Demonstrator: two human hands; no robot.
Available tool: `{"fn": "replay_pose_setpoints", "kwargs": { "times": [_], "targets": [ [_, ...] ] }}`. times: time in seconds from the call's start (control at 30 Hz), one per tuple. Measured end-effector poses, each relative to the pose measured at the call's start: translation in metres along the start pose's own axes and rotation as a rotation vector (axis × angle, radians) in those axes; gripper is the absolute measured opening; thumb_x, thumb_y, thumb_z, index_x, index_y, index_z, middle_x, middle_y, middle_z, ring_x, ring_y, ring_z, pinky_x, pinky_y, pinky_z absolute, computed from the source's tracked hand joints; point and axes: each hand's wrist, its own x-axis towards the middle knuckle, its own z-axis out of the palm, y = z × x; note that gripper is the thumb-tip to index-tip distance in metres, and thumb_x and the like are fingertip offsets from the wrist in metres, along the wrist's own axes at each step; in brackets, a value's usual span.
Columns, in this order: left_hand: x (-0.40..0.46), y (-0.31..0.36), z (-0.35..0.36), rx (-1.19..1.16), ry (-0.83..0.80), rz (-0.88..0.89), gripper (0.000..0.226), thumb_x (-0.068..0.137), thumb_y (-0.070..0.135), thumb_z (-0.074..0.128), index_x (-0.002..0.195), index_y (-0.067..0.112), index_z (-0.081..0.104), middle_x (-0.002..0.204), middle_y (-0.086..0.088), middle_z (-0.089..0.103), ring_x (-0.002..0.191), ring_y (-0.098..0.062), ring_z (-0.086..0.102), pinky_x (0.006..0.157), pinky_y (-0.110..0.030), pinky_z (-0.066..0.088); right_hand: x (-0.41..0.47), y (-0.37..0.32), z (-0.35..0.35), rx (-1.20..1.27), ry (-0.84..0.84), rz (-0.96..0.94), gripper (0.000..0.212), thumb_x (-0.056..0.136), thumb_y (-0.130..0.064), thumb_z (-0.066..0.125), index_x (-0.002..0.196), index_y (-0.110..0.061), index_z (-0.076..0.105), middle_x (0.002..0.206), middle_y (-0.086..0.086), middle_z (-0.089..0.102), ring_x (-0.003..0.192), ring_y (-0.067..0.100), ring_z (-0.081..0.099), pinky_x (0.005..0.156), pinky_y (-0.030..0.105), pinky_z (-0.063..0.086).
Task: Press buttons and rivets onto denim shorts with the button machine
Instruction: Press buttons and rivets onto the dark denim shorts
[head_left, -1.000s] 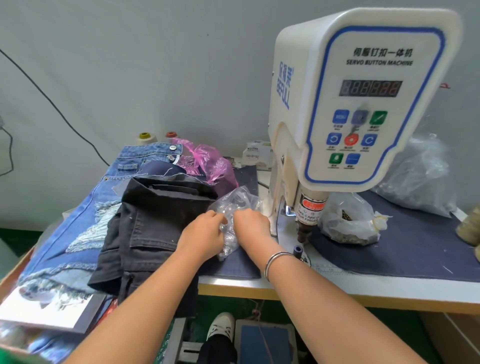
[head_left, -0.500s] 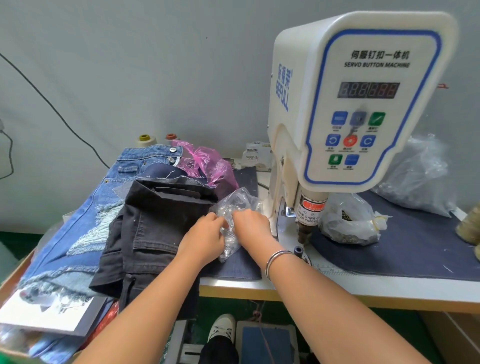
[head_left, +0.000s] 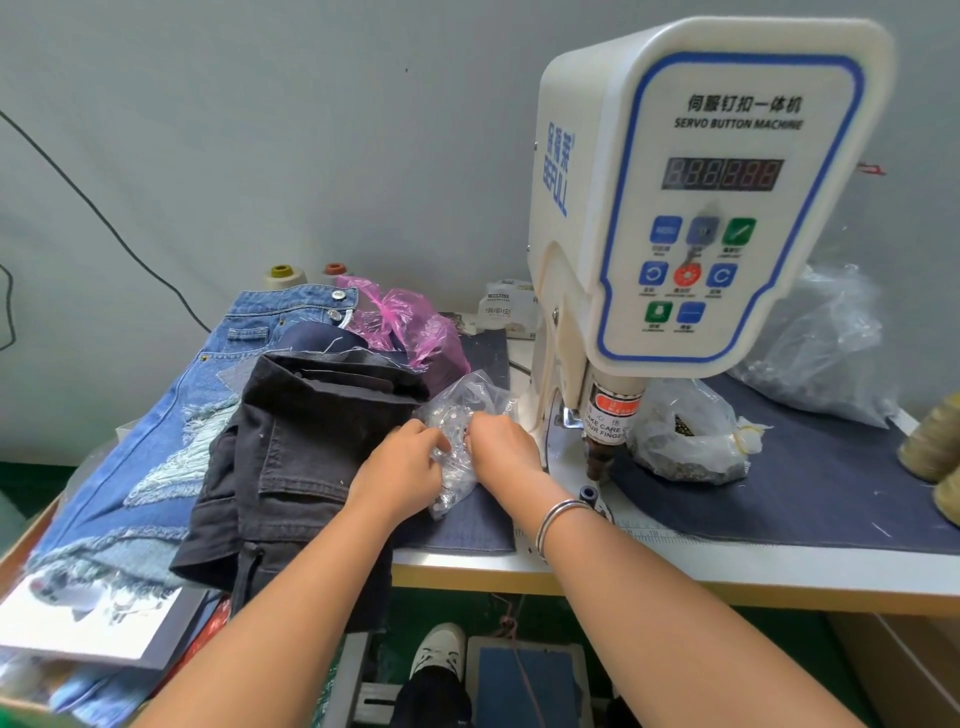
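Clear bag (head_left: 457, 415) of small metal fasteners: on worktop (head_left: 675, 561), pinched between left hand (head_left: 402, 470) and right hand (head_left: 501, 449). Black shorts (head_left: 291, 457): just left, left hand nearer. Button machine (head_left: 691, 208): right, press head beyond right hand.

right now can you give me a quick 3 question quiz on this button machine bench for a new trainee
1. True or false: both hands are on the clear plastic bag of small metal pieces.
2. Which garment lies nearest the left hand? A. blue ripped denim shorts B. black denim shorts C. a white shirt
3. Fill in: the right hand has a silver ___ on its wrist.

Key: 1 true; 2 B; 3 bracelet.
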Motion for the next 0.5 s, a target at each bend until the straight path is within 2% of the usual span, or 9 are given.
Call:
{"fn": "replay_pose_setpoints", "kwargs": {
  "times": [0.2, 0.37, 0.5],
  "targets": [
    [0.0009, -0.0006, 0.0006, -0.009, -0.017, -0.005, 0.035, 0.089, 0.008, 0.043, 0.115, 0.021, 0.061, 0.119, 0.003, 0.051, 0.108, -0.017, 0.048, 0.086, -0.037, 0.047, -0.0006, 0.0012, 0.0022, 0.048, -0.001, 0.018, 0.023, 0.093, -0.003, 0.044, 0.113, -0.006, 0.055, 0.111, 0.016, 0.063, 0.100, 0.035, 0.060, 0.070, 0.032, 0.038],
    [0.0017, -0.0009, 0.0015, 0.000, -0.024, -0.001, 0.034, 0.090, 0.009, 0.043, 0.116, 0.022, 0.060, 0.120, 0.004, 0.050, 0.108, -0.016, 0.047, 0.085, -0.036, 0.047, 0.0003, 0.0022, -0.0009, 0.106, -0.024, 0.031, 0.022, 0.098, -0.015, 0.043, 0.113, -0.005, 0.055, 0.112, 0.017, 0.063, 0.101, 0.035, 0.059, 0.072, 0.032, 0.039],
    [0.0016, -0.0004, 0.0016, -0.001, -0.026, -0.003, 0.035, 0.089, 0.008, 0.043, 0.116, 0.022, 0.060, 0.121, 0.005, 0.050, 0.109, -0.016, 0.047, 0.086, -0.037, 0.047, -0.0004, 0.0014, -0.0047, 0.101, -0.052, 0.050, 0.021, 0.095, -0.008, 0.045, 0.113, -0.005, 0.056, 0.112, 0.016, 0.063, 0.101, 0.035, 0.060, 0.071, 0.032, 0.040]
  ]
}}
